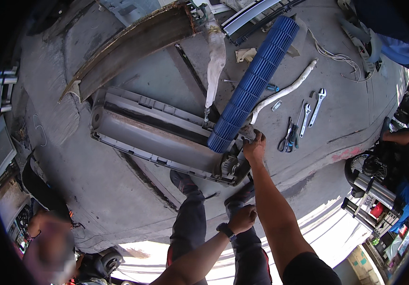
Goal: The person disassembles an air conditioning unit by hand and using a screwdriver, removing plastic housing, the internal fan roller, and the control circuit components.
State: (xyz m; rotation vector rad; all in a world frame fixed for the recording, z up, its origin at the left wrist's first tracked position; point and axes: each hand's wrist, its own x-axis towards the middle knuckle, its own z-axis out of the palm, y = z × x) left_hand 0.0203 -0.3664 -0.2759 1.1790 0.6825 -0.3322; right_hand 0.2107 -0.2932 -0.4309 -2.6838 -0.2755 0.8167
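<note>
A long grey air conditioner casing [161, 132] lies on the ground in front of me. Across its right end rests a blue blower wheel [257, 80], slanting away to the far right. My right hand [255, 146] is closed on the right end of the casing, next to the wheel's near end; the fingertips are partly hidden. Over my right leg, my left hand [242, 219], with a watch on the wrist, has its fingers curled in. What it holds, if anything, does not show. A wrapped pipe [215, 61] reaches down to the casing's far edge.
Right of the wheel lie an adjustable wrench [317, 108], pliers [286, 135] and a white wrapped tube [287, 90]. A brown curved panel [133, 54] lies at far left. A motorcycle [371, 166] and a person [404, 142] are at right; another person [47, 237] is at lower left.
</note>
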